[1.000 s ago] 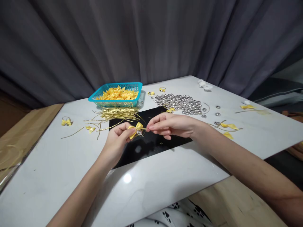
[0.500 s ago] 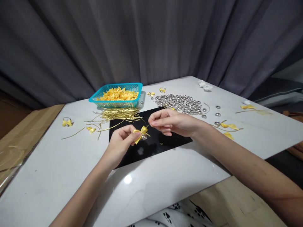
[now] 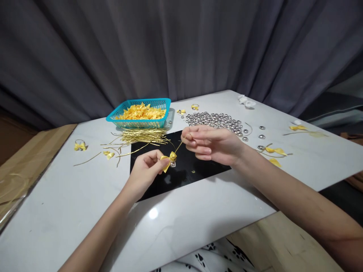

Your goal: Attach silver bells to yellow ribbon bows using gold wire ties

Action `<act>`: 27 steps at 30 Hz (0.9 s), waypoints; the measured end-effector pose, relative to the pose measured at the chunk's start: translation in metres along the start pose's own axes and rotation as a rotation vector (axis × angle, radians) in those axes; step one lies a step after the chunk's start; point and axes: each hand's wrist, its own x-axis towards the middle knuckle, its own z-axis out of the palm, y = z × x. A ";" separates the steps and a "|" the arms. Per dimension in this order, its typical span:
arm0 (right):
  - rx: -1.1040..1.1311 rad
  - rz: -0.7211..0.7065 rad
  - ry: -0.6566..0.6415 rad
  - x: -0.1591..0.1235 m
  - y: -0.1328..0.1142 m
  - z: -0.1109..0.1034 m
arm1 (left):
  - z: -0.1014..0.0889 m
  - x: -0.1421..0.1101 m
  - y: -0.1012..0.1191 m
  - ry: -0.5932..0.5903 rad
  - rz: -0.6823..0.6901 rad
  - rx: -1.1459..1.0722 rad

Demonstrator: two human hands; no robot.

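Note:
Between thumb and forefinger, my left hand [image 3: 146,169] pinches a yellow ribbon bow [image 3: 165,165] above the black mat [image 3: 184,178]. A small shiny silver bell [image 3: 173,164] hangs at the bow's knot. From the knot a thin gold twist tie [image 3: 178,146] slants up to my right hand [image 3: 217,144]. The right fingertips are closed on its free end, with the other fingers loosely curled. A bundle of gold twist ties [image 3: 143,136] lies just beyond my left hand. Silver bells [image 3: 214,120] are heaped behind my right hand.
A turquoise basket [image 3: 109,118] of yellow bows stands at the back. A bow with a loop [image 3: 80,146] lies at the left. More bows [image 3: 275,151] and loose ties lie on the right of the white table [image 3: 85,211]. White crumpled scraps [image 3: 246,101] sit near the back edge.
My right hand has moved a little up and to the right and turned, drawing the gold twist tie out from the bow. My left hand stays in place on the bow.

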 end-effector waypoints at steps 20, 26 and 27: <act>-0.152 -0.149 0.297 -0.012 -0.012 0.016 | -0.005 -0.001 0.000 -0.032 0.084 -0.074; 0.039 -0.103 0.274 -0.015 -0.016 0.018 | -0.006 -0.001 0.000 -0.017 0.094 -0.074; 0.070 -0.097 0.257 -0.014 -0.015 0.017 | -0.005 -0.001 0.000 -0.012 0.087 -0.079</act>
